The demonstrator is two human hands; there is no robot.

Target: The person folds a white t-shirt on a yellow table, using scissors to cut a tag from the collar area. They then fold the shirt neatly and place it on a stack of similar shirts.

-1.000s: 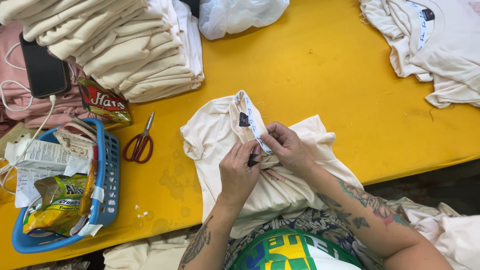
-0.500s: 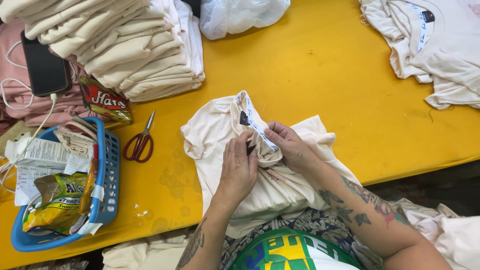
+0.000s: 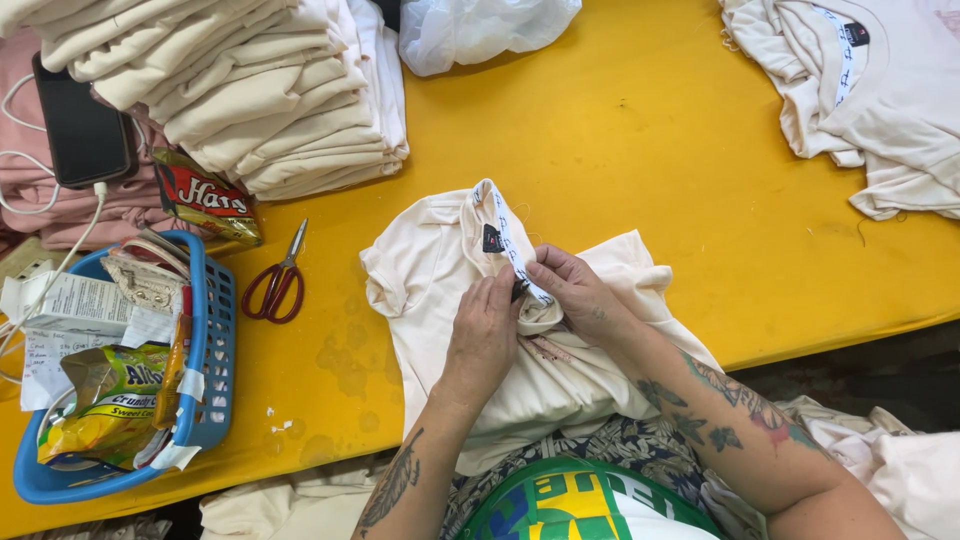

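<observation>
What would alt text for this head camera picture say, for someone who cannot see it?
Two hands, the left hand and right hand, pinch the neck tape of a cream T-shirt lying on a yellow table. Red-handled scissors, a blue basket of snack bags and a stack of folded cream shirts lie to the left.

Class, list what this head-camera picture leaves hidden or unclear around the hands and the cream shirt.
- Small dark tool at the shirt collar: covered by the left hand and right hand.
- Shirt's lower part: hidden under both forearms.
- Blue basket contents: overlapped by snack bags.
- Folded garment stack: cut by the top edge.
</observation>
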